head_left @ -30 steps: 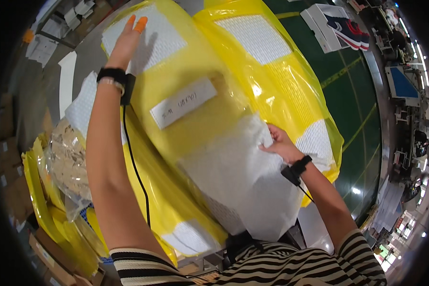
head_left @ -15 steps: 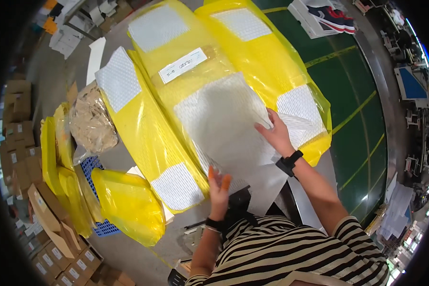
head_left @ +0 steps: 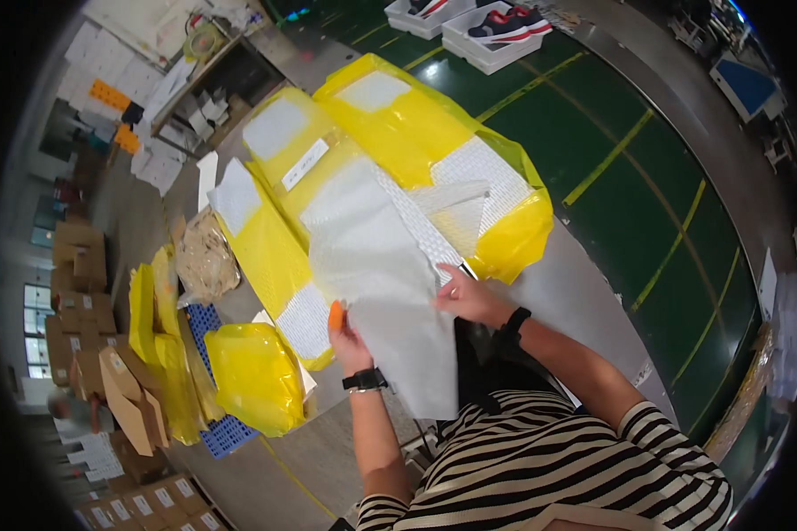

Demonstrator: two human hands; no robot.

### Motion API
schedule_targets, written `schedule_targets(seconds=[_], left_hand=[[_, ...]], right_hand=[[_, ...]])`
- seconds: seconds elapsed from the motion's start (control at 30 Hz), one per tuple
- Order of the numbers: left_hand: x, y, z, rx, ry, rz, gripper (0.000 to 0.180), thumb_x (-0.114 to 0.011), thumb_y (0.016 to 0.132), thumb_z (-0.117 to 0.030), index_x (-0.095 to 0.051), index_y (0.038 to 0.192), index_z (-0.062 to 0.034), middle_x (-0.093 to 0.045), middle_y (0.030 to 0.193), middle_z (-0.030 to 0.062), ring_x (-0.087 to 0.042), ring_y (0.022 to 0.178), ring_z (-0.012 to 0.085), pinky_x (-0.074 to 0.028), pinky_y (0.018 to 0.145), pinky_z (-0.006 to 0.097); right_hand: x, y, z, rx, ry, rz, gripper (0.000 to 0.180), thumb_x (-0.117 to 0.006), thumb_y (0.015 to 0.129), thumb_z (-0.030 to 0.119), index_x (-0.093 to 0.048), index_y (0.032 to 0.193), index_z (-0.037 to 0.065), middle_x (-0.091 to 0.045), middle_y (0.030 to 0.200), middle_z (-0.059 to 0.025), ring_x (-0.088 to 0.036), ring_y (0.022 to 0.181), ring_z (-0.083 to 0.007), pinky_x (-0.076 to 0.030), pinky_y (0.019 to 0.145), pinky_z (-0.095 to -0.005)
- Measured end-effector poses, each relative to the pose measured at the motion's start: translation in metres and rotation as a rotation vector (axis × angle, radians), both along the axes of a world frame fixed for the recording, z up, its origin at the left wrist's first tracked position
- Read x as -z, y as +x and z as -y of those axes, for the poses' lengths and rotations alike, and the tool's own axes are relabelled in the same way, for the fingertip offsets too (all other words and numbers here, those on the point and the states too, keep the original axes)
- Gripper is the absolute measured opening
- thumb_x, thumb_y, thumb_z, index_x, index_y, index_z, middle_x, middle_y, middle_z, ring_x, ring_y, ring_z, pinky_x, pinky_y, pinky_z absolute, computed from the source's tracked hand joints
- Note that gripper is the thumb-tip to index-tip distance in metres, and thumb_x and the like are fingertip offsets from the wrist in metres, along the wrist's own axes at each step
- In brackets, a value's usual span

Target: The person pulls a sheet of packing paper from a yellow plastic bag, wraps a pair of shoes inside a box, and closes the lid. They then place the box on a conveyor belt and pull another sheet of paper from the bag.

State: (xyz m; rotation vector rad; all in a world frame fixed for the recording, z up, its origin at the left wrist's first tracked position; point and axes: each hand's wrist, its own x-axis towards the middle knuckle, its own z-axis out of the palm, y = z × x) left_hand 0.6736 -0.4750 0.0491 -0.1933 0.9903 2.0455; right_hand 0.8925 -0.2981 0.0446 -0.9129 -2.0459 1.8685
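A thin greyish-white translucent sheet lies over yellow plastic-wrapped stacks, its near end hanging down in front of me. At its left edge my left hand is closed on the sheet; one fingertip has an orange cover. My right hand pinches the sheet's right edge, fingers bent. Beyond it, a white textured sheet shows on the right yellow-wrapped stack. The left yellow-wrapped stack also has white textured sheets at its ends. A white paper label sits on the middle stack.
Left of the stacks are a clear bag of brown material, a yellow plastic bundle and a blue plastic crate. Cardboard boxes are piled at far left. Shoes rest in a white tray on the green surface.
The translucent sheet has come toward me, its near end hanging lower between my arms. My hands have moved closer together, and the view has shifted to show more of the far side.
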Motion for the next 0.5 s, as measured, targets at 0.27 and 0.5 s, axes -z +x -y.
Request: schedule_targets(seconds=[0.27,0.5], left_hand=[[0.048,-0.001,0.05,0.382,-0.75,-0.807,0.045,-0.069,0.088,-0.015,-0.054,0.129,-0.0009,-0.062,0.111,0.0104,-0.059,0.102,0.0193,-0.05,0.09,0.038],[-0.007,0.046,-0.002,0.767,-1.07,-2.076,0.054,-0.07,0.081,-0.017,-0.055,0.132,-0.0094,-0.057,0.126,0.0159,-0.057,0.11,0.0327,-0.044,0.093,0.047]], right_hand=[[0.006,0.057,0.035,-0.247,-0.11,0.121,0.069,-0.072,0.086,0.039,-0.047,0.137,0.0,-0.07,0.105,-0.0154,-0.066,0.097,-0.0236,-0.051,0.085,-0.0324],[0.042,0.206,0.019,0.063,-0.052,0.173,0.05,-0.07,0.089,0.032,-0.057,0.128,0.003,-0.066,0.117,-0.011,-0.063,0.104,-0.0205,-0.05,0.089,-0.0337]])
